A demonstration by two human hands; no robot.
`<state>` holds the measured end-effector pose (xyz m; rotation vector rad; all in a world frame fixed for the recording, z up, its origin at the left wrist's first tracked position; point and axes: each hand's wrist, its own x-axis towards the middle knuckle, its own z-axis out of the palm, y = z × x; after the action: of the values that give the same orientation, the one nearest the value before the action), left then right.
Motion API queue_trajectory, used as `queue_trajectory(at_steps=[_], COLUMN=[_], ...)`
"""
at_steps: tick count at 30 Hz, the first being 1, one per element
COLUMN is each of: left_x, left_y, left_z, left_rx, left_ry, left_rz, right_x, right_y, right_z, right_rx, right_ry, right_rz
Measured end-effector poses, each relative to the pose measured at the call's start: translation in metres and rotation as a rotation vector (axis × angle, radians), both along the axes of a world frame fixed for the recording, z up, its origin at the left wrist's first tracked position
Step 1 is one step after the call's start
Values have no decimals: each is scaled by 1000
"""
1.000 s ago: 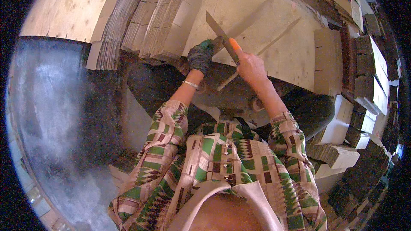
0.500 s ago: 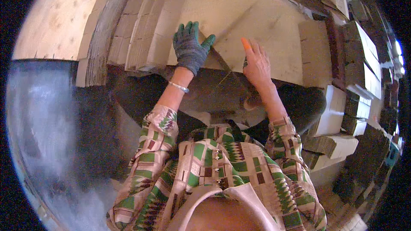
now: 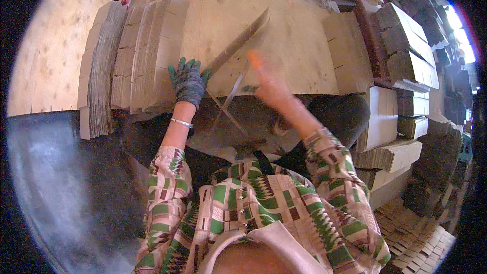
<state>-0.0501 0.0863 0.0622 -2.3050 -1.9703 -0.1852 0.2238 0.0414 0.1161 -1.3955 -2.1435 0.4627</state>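
My left hand (image 3: pixel 188 85), in a grey knit glove with green fingertips, is at the near edge of a plywood board (image 3: pixel 299 45). Its fingers are spread, and the thumb lies against the lower end of a long grey-brown cardboard strip (image 3: pixel 236 43). That strip slants up to the right over the board. Lower down, thinner strips (image 3: pixel 234 90) cross one another at the board's edge. My right hand (image 3: pixel 271 83) is bare except for an orange cover on one finger. Motion smears it just right of the strips, so its grip does not show.
Bundles of flat cardboard pieces (image 3: pixel 144 53) stand along the board's left side, and another stack (image 3: pixel 350 53) stands at its right. More cardboard stacks (image 3: pixel 406 45) fill the far right. A plywood sheet (image 3: pixel 53 45) is at the upper left, above a grey floor (image 3: pixel 56 172).
My left hand has moved left and nearer. My right hand has swung left, now blurred. The long strip shows more fully, slanting up to the right. The whole view has shifted.
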Motion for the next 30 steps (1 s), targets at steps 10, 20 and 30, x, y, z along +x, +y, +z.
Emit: queue_trajectory(at_steps=[10,20,30], left_x=[96,109,106], left_y=[5,34,26], left_z=[43,-20,-14], left_rx=[-90,-348,-288], left_ry=[-355,-397,-309], left_rz=[-213,-234,-329], right_x=[291,239,166], right_y=[29,25,36], right_z=[30,-3,51], right_rx=[-324,-221,341], right_ry=[-808,-618,-9], right_rz=[-967,-932,-660])
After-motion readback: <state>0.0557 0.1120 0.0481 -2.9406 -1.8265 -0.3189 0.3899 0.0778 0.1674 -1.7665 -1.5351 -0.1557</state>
